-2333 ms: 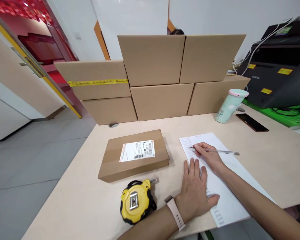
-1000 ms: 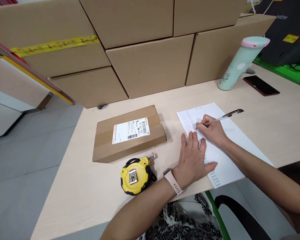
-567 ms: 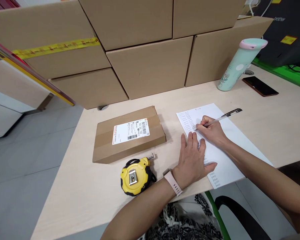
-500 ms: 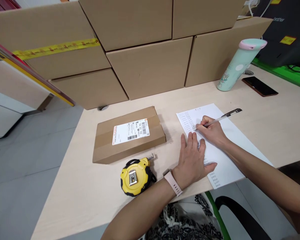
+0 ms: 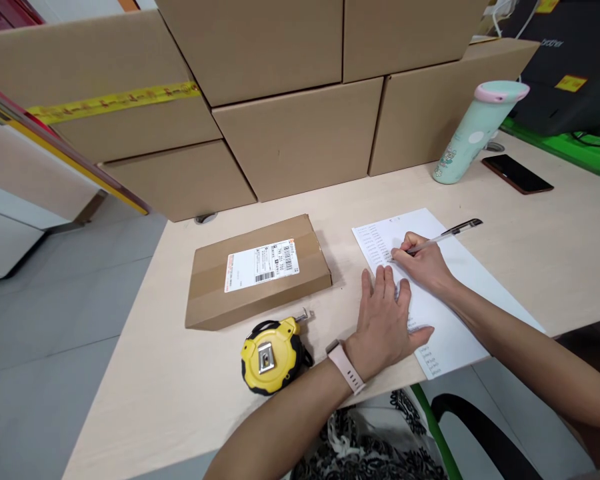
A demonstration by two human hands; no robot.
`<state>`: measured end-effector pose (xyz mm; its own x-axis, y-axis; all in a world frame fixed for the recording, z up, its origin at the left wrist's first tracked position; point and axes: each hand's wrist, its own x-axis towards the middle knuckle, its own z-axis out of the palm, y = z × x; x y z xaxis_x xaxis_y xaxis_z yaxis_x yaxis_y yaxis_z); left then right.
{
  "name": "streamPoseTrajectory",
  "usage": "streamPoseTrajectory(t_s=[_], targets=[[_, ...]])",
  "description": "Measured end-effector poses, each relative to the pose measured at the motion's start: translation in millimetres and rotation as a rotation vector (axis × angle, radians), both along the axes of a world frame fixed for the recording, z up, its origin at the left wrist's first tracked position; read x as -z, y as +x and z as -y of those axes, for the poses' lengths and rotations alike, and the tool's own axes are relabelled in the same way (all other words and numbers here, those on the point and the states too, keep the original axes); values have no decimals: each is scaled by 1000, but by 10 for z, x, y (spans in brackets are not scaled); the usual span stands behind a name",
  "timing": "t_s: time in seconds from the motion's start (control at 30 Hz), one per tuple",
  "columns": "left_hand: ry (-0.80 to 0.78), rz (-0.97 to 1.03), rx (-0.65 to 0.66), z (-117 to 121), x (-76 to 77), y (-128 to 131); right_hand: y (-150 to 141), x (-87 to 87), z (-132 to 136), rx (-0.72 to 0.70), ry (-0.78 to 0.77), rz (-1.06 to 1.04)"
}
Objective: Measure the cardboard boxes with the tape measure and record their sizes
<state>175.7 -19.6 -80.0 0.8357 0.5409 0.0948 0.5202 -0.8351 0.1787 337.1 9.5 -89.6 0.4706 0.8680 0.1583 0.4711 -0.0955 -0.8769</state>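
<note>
My right hand grips a pen with a clear barrel and black end, its tip down on a white sheet of paper. Small handwritten lines run along the sheet's left side. Spread flat, my left hand lies across the paper's left edge, fingers apart and holding nothing; a pink watch band circles that wrist. To its left sits a yellow and black tape measure with its metal hook poking out. Behind the tape measure lies a flat cardboard box bearing a white shipping label.
Large cardboard boxes are stacked along the back of the table. A mint-green tumbler with a pink rim stands at the back right, beside a dark phone. A black machine is behind them.
The view has shifted very slightly. Both hands, the pen and the paper keep practically the same positions.
</note>
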Motion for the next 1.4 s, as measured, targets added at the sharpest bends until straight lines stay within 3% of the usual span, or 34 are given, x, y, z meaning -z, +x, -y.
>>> streamPoseTrajectory(t_s=[1.4], targets=[[15, 11, -1, 1, 36, 1, 17, 21, -6, 35, 12, -6]])
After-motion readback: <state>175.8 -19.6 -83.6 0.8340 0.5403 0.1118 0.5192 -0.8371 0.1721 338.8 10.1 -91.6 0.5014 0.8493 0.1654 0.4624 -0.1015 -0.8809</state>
